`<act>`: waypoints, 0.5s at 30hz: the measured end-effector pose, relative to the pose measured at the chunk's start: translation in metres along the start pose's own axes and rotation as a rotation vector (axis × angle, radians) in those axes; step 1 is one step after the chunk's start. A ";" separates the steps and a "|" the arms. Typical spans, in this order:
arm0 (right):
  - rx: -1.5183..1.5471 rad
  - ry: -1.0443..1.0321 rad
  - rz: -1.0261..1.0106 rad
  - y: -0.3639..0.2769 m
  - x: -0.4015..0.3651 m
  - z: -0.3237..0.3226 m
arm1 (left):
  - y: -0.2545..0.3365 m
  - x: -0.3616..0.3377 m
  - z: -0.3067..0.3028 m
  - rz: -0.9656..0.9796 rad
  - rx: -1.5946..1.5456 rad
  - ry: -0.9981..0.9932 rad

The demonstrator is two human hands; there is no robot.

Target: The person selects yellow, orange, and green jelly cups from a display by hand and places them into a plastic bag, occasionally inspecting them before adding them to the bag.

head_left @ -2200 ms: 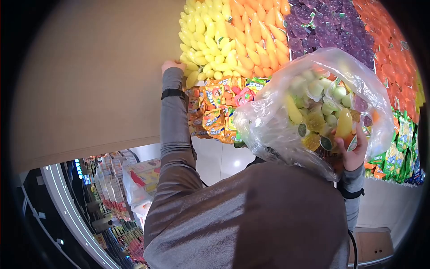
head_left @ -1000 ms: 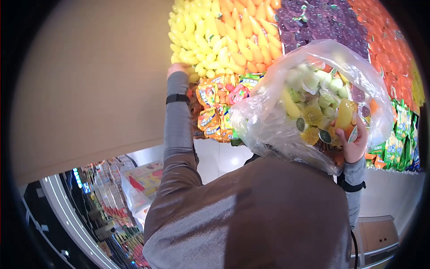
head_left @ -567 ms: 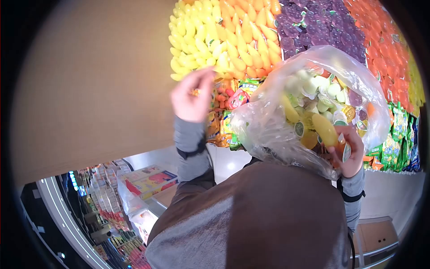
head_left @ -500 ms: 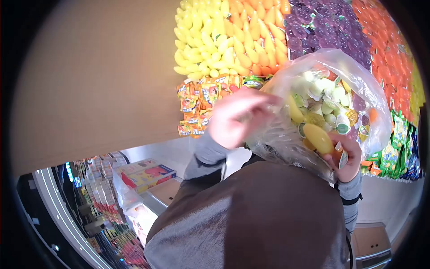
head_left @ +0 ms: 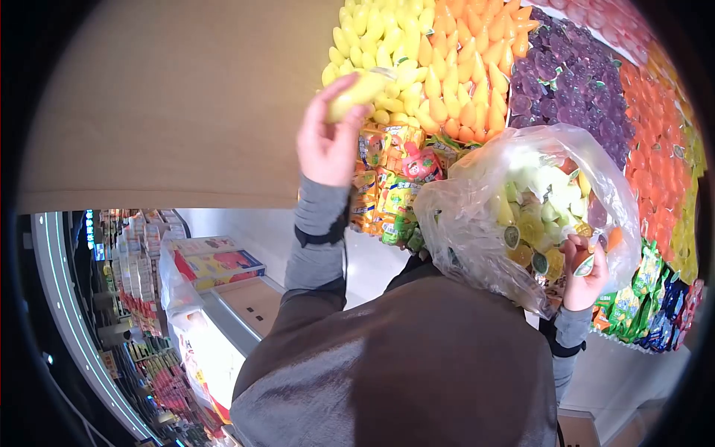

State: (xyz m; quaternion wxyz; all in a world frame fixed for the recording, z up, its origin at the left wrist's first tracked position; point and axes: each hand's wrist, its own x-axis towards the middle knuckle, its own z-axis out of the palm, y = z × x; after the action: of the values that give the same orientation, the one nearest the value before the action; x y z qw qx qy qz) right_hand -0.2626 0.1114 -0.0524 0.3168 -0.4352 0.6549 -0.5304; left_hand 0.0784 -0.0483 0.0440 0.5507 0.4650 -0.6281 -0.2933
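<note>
My left hand (head_left: 328, 141) is raised at the left edge of the yellow pile, its fingers closed around a yellow fruit-shaped jelly (head_left: 351, 97). At the near right rim of a clear plastic bag (head_left: 462, 216), my right hand (head_left: 585, 289) grips an orange fruit-shaped jelly (head_left: 582, 262) with a green leaf label. The bag stands wide open in front of my body. Inside it lie mixed pale green jellies (head_left: 547, 197), with yellow, orange and purple ones among them.
Beyond the bag lie rows of yellow jellies (head_left: 372, 37), orange jellies (head_left: 465, 67), purple jellies (head_left: 562, 89) and red-orange jellies (head_left: 652, 141). Wrapped sweets (head_left: 383, 186) line the near edge. A brown panel (head_left: 179, 104) fills the left; boxes (head_left: 220, 264) stand below it.
My left hand has moved left and up from beside the bag and now holds a yellow jelly. The yellow jelly at my right hand is gone from there; an orange one shows in it.
</note>
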 end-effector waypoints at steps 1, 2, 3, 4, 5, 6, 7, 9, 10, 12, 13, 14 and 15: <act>0.023 0.029 0.004 0.011 -0.001 -0.004 | -0.008 0.012 -0.015 -0.024 0.103 0.002; 0.024 0.037 -0.033 0.016 0.000 -0.004 | -0.031 0.023 -0.030 0.058 0.268 0.039; 0.024 0.046 -0.069 0.021 0.002 -0.002 | -0.051 0.031 -0.043 0.043 0.412 0.062; 0.024 0.056 -0.106 0.026 0.003 -0.002 | -0.065 0.037 -0.051 0.031 0.556 0.087; -0.033 0.003 -0.066 0.032 0.004 -0.004 | -0.070 0.042 -0.051 -0.030 0.641 0.038; -0.042 0.006 -0.070 0.035 0.003 -0.005 | -0.074 0.046 -0.050 -0.091 0.727 -0.012; -0.051 0.006 -0.072 0.036 0.004 -0.004 | -0.080 0.049 -0.050 -0.155 0.814 -0.062; -0.098 0.027 -0.087 0.034 0.004 -0.003 | -0.106 0.056 -0.055 -0.115 0.975 -0.146; -0.103 0.033 -0.082 0.032 0.004 -0.002 | -0.121 0.059 -0.056 -0.091 1.054 -0.187; -0.113 0.044 -0.071 0.031 0.004 -0.002 | -0.151 0.060 -0.057 -0.064 1.081 -0.168; -0.116 0.048 -0.073 0.030 0.005 -0.002 | -0.163 0.062 -0.057 -0.049 1.094 -0.158; -0.118 0.052 -0.074 0.029 0.005 -0.002 | -0.167 0.064 -0.055 -0.059 1.096 -0.155; -0.120 0.053 -0.075 0.029 0.004 -0.002 | -0.171 0.064 -0.052 -0.072 1.098 -0.152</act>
State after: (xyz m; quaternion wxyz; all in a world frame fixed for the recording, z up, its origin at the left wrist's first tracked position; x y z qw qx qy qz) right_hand -0.2728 0.1103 -0.0798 0.2526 -0.4636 0.6769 -0.5129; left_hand 0.1751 -0.1663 -0.0681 0.1701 0.6824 -0.7104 0.0258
